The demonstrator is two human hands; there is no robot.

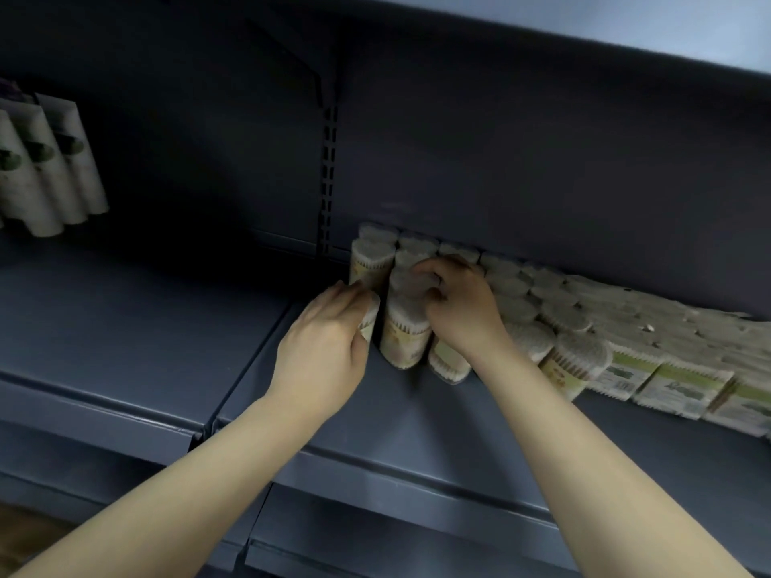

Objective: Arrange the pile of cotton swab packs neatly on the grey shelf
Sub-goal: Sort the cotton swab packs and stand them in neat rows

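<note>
Cotton swab packs [406, 335]: round clear tubs standing upright in tight rows on the grey shelf [417, 419], packed back to the rear wall — the block starts just right of the slotted upright.
Pack in the left hand: a tub [370, 319] at the left edge of the block, just beside its neighbours; whether it rests on the shelf cannot be told.
Left hand [325, 344]: fingers and thumb curled round that tub, grasping it from the left side.
Right hand [459, 302]: fingers curled down over the top of a tub in the second column; its grip looks like a grasp on that pack, though blur hides the fingertips.
Flat packs [667, 381]: square green-labelled swab packs lying to the right of the tubs, running off the right edge — less even than the tubs.
Slotted upright [328, 177]: dark strip on the back wall, far from the hands.
Neighbouring bay: pale rolled packages [46, 168] at far left, well apart from the swabs.
</note>
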